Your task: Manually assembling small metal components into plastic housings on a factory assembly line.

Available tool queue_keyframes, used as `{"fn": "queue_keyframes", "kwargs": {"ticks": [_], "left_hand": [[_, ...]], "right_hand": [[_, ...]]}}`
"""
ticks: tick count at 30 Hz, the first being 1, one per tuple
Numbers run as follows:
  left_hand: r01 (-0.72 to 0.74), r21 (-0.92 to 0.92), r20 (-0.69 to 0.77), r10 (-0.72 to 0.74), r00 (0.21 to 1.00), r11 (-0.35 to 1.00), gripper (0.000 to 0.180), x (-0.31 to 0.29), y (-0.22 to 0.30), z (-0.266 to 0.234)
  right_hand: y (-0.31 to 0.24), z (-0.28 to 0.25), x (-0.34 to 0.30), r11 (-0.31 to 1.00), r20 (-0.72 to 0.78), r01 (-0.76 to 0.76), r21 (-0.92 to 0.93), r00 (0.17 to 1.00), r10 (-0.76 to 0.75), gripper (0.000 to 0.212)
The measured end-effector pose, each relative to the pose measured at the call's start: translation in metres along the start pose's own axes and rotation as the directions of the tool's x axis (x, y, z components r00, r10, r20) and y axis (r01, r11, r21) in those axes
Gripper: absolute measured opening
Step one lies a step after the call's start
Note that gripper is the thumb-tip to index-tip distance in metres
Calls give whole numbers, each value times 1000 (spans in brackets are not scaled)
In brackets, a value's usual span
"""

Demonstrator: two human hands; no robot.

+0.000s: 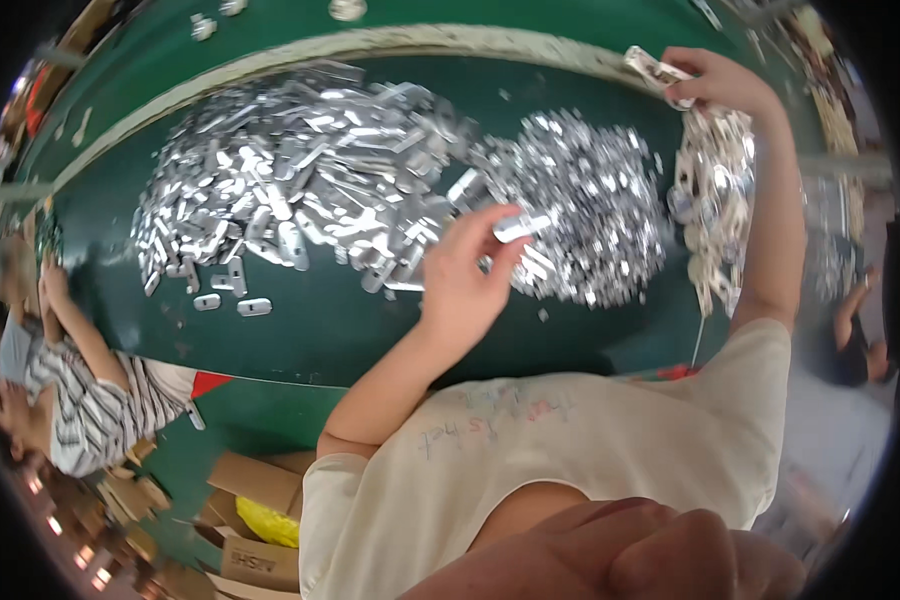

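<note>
Cream T-shirt [610,430] nearest. Silver metal piece [516,227] pinched in left hand [467,275], beside small-part heap [595,215]; pale part [650,68] gripped in right hand [720,82]. Silver plates [300,170] left heaped; amount done cannot be told.

Silver metal heaps [300,150]: two — cream-part heap [715,175]: one — yellow plastic bundle [267,521]: one. Heap contents: too many to count.

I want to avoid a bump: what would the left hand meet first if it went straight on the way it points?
The left hand, holding a silver piece, would probably meet the pile of small shiny pieces first, though its height above them is unclear.
</note>
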State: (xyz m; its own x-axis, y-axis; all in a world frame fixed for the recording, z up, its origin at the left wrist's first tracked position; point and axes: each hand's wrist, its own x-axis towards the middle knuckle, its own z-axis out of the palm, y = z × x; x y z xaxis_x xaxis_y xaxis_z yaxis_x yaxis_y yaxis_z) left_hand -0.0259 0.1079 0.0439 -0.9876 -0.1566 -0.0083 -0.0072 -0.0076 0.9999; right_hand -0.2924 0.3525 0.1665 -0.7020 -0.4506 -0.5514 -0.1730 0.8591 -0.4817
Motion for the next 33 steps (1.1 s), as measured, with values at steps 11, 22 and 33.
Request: {"fn": "queue_keyframes", "kwargs": {"ticks": [11,22,33], "left_hand": [[36,-75,45,-33,998,997,26,-15,19,10],[14,-105,208,8,978,994,27,-19,32,8],[70,-173,296,-16,955,982,29,-12,10,12]], "right_hand": [[133,50,-124,854,-694,-405,-328,716,73,51],[51,146,-106,149,-496,504,851,864,-87,45],[-14,232,-113,547,-647,643,537,729,-222,39]]}}
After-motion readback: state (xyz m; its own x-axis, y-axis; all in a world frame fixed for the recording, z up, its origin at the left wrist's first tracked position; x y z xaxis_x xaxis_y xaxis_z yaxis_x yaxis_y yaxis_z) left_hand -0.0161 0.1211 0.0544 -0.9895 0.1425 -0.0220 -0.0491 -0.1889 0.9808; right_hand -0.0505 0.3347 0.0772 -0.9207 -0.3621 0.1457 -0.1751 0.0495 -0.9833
